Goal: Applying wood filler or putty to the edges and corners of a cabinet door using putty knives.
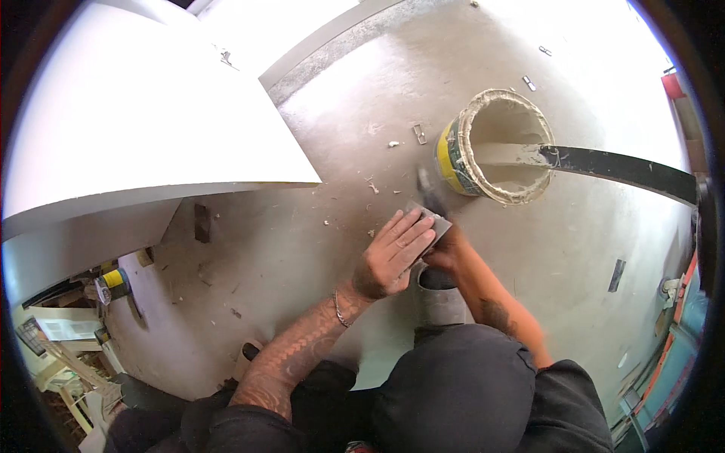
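A big white board (151,121) is filling the upper left. The grey floor (559,249) is stretching out below it. A little metal piece (529,83) is lying toward the upper right, and a dark strip (617,275) is lying farther down on the right. At the left, a can with a yellow band (113,279) is resting near some messy wood strips (72,362). Something red (672,86) is peeking in at the right edge.

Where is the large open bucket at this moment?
In the head view the bucket stands on the floor, right of centre in the upper half, just beyond the right hand; a long black bar overlaps its right edge.
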A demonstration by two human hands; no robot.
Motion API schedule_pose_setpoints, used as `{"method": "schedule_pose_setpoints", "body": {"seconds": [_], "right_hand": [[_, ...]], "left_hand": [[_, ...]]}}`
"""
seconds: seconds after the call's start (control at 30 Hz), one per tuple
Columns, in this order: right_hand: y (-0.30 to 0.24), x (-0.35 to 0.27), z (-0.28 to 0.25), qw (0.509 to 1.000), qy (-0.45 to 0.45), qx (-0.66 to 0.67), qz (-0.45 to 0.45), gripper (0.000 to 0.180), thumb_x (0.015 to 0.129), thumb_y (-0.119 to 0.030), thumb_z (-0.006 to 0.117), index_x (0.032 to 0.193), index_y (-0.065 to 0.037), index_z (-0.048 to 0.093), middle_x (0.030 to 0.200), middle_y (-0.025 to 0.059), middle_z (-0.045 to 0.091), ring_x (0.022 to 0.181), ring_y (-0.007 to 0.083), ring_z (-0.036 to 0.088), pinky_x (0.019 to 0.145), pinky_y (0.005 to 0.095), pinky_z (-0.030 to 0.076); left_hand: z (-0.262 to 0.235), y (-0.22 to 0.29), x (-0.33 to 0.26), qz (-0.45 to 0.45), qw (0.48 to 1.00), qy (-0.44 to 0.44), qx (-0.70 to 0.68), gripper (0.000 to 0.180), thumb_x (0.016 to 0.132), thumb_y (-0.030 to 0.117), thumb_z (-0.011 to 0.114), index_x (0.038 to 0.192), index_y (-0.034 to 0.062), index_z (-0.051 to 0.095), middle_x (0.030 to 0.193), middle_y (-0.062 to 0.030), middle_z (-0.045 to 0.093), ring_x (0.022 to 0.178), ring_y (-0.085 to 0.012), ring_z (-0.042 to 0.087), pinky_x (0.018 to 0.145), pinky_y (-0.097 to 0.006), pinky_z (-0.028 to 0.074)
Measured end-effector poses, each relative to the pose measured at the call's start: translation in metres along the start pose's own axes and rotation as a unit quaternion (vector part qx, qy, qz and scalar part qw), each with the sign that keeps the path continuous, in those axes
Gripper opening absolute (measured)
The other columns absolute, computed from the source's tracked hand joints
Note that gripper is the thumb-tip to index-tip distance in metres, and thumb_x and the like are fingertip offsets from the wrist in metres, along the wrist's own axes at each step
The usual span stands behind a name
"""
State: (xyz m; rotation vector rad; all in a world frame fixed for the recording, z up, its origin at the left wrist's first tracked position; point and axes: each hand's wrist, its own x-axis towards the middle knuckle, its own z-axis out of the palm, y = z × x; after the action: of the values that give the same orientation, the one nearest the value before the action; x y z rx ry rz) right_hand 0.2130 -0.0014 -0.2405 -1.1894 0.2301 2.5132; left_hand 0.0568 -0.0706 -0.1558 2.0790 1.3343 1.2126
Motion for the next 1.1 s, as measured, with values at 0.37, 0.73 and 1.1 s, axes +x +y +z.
{"method": "schedule_pose_setpoints", "body": {"seconds": [0.37,0.73,1.1], "right_hand": [[0.006,-0.016,0.035,0.992,0.012,-0.123,0.015,0.027,0.094,-0.043,0.061,0.096,-0.016,0.063,0.087,0.0001,0.066,0.074,0.0163,0.065,0.058,0.0313,0.053],[0.005,-0.022,-0.004,0.986,-0.096,-0.114,0.076,0.035,0.097,-0.049,0.054,0.079,-0.019,0.055,0.053,-0.0064,0.038,0.044,0.0081,0.034,0.038,0.0276,0.022],[0.025,-0.030,0.046,0.978,-0.004,-0.200,0.059,0.036,0.093,-0.053,0.062,0.081,-0.018,0.058,0.053,-0.0051,0.039,0.043,0.0092,0.037,0.037,0.0252,0.024]], "left_hand": [[0.009,0.032,0.022,-0.160,0.985,0.069,-0.004,0.050,0.085,-0.016,0.051,0.133,-0.0052,0.054,0.135,-0.0260,0.057,0.128,-0.0424,0.054,0.106,-0.043,0.048],[-0.025,-0.002,0.034,-0.404,0.908,0.098,-0.053,0.042,0.092,-0.009,0.048,0.133,-0.0053,0.055,0.130,-0.0273,0.060,0.121,-0.0394,0.060,0.098,-0.042,0.052],[-0.043,-0.026,0.014,-0.256,0.950,0.174,0.032,0.053,0.083,-0.008,0.058,0.136,-0.0014,0.054,0.136,-0.0203,0.059,0.129,-0.0368,0.056,0.109,-0.047,0.045]]}}
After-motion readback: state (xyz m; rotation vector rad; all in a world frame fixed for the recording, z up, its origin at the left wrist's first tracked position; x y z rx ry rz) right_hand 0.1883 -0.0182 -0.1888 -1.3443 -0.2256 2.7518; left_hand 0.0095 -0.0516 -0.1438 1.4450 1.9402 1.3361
